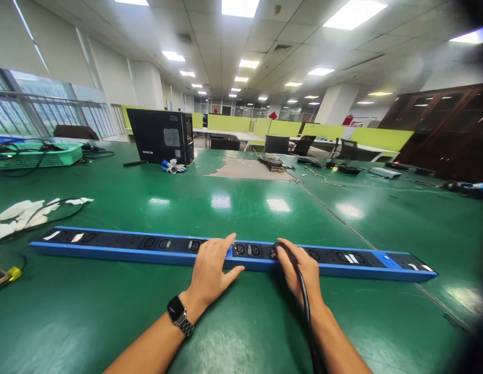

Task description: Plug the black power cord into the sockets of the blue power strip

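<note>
Power strip (148, 255): blue housing, smooth, painted-metal look, low sheen. Socket face (117, 240) is black plastic, mostly matt. Power cable (306, 306): black, smooth, rubbery-looking jacket, slight sheen. Tabletop (187, 197): green, smooth, glossy, mirrors the ceiling lights. Bare patch (241, 170) in it is dull brown, ragged edge. Smartwatch (176, 308): glossy dark screen, metal link band (185, 326). Computer tower (156, 136): black, metal-look side panel, satin. Basket (66, 155): mint-green plastic. Cabinet (440, 130): dark reddish wood look, polished.
</note>
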Action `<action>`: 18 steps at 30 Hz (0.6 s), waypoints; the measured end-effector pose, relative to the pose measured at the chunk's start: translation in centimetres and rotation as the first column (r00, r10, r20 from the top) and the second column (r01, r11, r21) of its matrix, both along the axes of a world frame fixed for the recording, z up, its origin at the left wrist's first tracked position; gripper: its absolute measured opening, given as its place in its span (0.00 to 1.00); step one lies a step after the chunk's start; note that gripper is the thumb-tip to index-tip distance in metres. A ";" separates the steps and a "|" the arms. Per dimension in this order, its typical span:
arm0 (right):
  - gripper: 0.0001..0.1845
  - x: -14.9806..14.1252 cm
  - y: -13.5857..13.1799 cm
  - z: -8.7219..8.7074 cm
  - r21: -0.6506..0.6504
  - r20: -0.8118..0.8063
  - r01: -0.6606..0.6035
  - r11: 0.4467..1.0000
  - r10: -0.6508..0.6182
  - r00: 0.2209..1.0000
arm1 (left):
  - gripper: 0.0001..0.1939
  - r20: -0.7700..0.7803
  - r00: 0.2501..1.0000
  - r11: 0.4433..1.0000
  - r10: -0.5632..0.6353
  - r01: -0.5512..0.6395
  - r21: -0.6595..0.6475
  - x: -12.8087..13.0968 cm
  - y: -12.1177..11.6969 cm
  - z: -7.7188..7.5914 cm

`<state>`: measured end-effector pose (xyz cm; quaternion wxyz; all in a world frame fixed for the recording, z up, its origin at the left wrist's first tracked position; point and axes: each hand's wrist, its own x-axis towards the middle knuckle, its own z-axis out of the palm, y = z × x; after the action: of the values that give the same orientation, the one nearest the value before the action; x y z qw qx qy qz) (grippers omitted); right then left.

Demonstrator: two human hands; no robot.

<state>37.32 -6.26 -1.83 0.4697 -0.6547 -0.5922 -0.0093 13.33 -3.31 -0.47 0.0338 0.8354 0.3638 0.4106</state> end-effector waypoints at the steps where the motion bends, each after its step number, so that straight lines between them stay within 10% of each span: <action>1: 0.22 -0.2 0.1 0.1 -0.006 0.010 -0.016 1.000 0.017 1.000 | 0.36 0.004 1.000 1.000 -0.009 0.009 -0.009 0.0 -0.1 0.0; 9: 0.18 -1.5 0.0 1.4 0.006 0.287 -0.020 1.000 0.017 0.958 | 0.31 0.007 0.998 0.998 -0.056 0.056 -0.037 0.6 -0.6 0.1; 18: 0.22 -1.3 0.4 0.5 -0.062 0.223 0.042 0.997 -0.027 0.974 | 0.28 -0.020 0.992 0.990 -0.122 0.120 -0.070 1.6 -1.1 0.1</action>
<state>36.07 -5.85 -1.34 0.3782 -0.6751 -0.6295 -0.0711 14.92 -4.44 -0.34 0.0829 0.8591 0.3267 0.3851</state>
